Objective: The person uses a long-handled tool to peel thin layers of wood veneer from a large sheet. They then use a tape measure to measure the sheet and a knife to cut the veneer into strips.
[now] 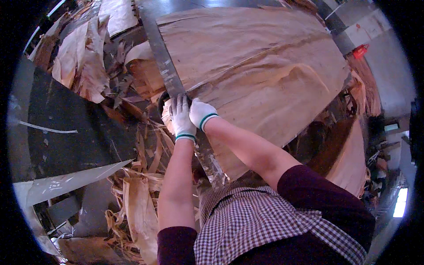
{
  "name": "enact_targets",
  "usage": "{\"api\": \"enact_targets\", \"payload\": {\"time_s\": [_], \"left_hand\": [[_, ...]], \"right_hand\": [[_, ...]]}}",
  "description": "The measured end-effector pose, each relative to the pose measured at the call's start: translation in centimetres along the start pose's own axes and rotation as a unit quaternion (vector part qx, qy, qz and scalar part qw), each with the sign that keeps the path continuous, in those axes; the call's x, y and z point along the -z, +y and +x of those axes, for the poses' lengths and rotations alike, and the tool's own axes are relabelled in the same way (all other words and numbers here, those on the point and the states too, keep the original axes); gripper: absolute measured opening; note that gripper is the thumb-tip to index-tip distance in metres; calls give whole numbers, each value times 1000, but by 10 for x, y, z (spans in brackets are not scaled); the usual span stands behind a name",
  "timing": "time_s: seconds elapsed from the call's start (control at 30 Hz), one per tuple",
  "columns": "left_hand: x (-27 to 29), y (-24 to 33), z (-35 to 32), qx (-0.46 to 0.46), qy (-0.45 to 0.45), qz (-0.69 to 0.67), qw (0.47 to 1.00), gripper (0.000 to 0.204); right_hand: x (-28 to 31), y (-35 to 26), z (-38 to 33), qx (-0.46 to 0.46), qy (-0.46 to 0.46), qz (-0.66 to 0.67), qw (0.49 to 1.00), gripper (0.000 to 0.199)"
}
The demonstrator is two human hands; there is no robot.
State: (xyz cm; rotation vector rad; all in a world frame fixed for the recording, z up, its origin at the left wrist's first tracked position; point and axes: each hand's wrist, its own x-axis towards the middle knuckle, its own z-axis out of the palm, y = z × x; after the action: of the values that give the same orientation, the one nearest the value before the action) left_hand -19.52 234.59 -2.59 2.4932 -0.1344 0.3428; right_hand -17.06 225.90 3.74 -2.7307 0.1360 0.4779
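Observation:
A wide sheet of wood veneer, wavy and with a long crack or fold, lies in front of me and to the right. Along its left edge runs a long metal strip. My left hand, in a white glove with a green cuff, lies across the strip with its fingers stretched forward. Under its left side show a pale, ragged piece and a dark curved rim, whose kind I cannot make out. Touching it on the right, my gloved right hand is closed at the veneer's edge; what its fingers hold is hidden.
Torn veneer is heaped at the far left, and more scraps hang or lie below my left arm. A dark flat panel stands at left. Further veneer sheets lie at right, with a red object beyond.

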Motion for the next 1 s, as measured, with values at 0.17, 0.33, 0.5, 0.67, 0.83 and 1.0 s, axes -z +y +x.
{"api": "enact_targets", "payload": {"time_s": [0.17, 0.33, 0.5, 0.67, 0.83, 1.0], "left_hand": [[3, -4, 3, 5, -13, 31, 999, 49], [0, -6, 6, 9, -18, 67, 998, 47], [21, 33, 6, 109, -63, 166, 978, 47], [20, 26, 2, 159, -14, 104, 982, 45], [64, 11, 5, 95, -37, 265, 959, 39], [109, 21, -27, 384, 7, 383, 840, 45]], "right_hand": [[-10, 20, -49, 18, -45, -9, 999, 27], [11, 50, -95, 41, -115, -29, 992, 27], [61, 113, -25, 78, 13, 164, 983, 28], [88, 139, 27, -4, -95, 157, 983, 31], [68, 173, 56, 87, -70, 160, 981, 34], [92, 182, 62, 42, -259, 452, 853, 24]]}}
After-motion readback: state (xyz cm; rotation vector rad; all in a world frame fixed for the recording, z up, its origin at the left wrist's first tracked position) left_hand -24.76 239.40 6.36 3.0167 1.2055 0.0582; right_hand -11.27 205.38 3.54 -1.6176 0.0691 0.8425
